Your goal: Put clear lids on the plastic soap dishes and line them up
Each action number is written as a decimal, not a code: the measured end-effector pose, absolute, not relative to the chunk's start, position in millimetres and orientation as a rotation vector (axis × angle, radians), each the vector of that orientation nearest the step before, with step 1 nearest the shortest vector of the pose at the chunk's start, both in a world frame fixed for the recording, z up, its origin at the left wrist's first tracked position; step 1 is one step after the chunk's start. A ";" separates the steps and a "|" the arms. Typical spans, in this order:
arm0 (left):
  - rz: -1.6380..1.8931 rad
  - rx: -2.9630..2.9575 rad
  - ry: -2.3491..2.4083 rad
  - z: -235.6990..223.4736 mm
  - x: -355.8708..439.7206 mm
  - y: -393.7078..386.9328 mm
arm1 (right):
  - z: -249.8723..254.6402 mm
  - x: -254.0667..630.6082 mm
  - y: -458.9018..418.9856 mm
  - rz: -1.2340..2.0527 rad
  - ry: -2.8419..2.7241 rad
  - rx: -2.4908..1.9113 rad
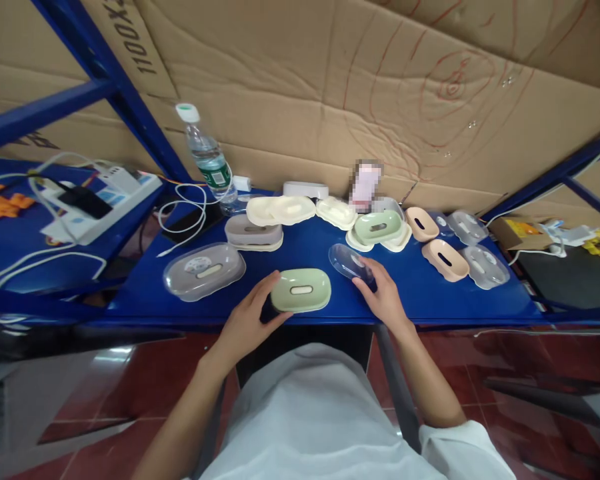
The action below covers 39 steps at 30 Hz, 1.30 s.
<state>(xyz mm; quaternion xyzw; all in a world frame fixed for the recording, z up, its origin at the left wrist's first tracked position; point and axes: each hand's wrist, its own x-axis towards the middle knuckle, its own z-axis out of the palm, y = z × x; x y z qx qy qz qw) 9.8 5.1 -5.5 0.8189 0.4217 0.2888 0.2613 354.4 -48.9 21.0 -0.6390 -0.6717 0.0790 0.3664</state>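
A pale green soap-dish tray [301,291] with a slot in its middle lies near the front edge of the blue table [420,300]. My left hand [253,313] grips its left end, fingers curled round the rim. My right hand [383,293] rests on a clear plastic lid [349,261] just right of the tray, fingers closed on the lid's near edge. To the left lies a closed clear-lidded soap box [204,270].
Further back lie several soap-dish parts: a grey box [254,233], cream trays [281,209], a green tray on cream pieces [379,228], peach trays [445,259] and clear lids [485,266]. A water bottle [207,157] and cables stand back left. A power strip [107,193] lies on the left shelf.
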 end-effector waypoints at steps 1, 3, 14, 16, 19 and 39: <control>0.764 2.193 1.133 -5.6 15.9 8.7 | 25.0 348.4 -51.4 0.235 -1.742 -1.605; 0.741 2.145 1.128 -6.1 25.7 13.7 | 31.5 331.8 -55.8 0.250 -1.816 -1.545; 0.800 2.144 1.033 -7.4 27.3 16.0 | 7.3 288.5 -52.8 0.043 -2.113 -1.323; 0.824 2.144 1.014 -8.4 27.2 17.4 | 2.2 291.0 -52.7 0.091 -2.101 -1.329; 0.860 2.135 0.987 -7.7 27.9 18.6 | 0.1 291.3 -54.0 0.171 -2.090 -1.380; 0.804 2.173 1.079 0.3 28.3 18.6 | -9.6 430.5 -175.3 -0.460 -1.286 -1.987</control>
